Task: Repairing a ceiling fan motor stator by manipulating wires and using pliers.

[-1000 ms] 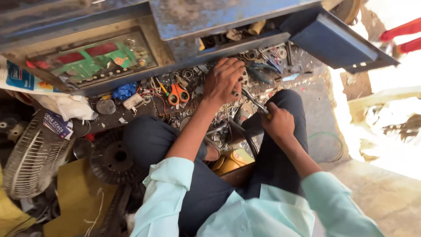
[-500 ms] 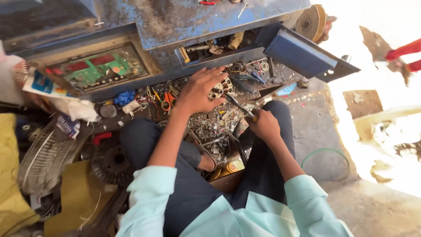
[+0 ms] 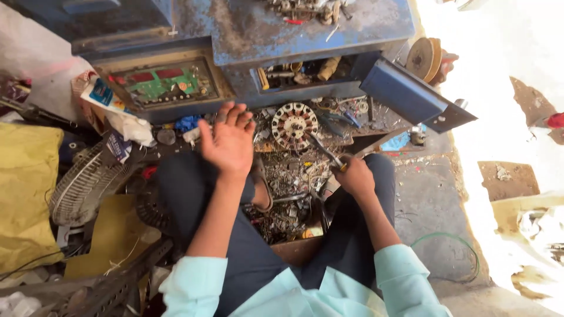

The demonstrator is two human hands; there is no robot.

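**Head view: left hand had come off the motor stator, screwdriver stayed at its rim**

The blue metal cabinet (image 3: 305, 29) filled the top of the frame, its drawer (image 3: 411, 97) hanging open to the right and a green circuit board (image 3: 164, 82) set in a recess on the left. Below it lay a floor crowded with scrap: a yellow sack (image 3: 26, 194) at far left, a grey fan guard (image 3: 82, 188) beside it, and a heap of small metal parts (image 3: 288, 194) between the person's knees.

The round motor stator (image 3: 294, 124) lay flat at the foot of the cabinet, uncovered. Half a second earlier the left hand had been spread over that spot; now the left hand (image 3: 230, 141) hovered to the left of the stator, fingers splayed, holding nothing and touching nothing. That left the stator resting free, with no hand steadying it.

The right hand (image 3: 355, 175) stayed closed around the handle of a screwdriver (image 3: 326, 154), as in the earlier pictures. Its shaft ran up and left toward the stator's lower right edge; whether the tip touched it could not be told.
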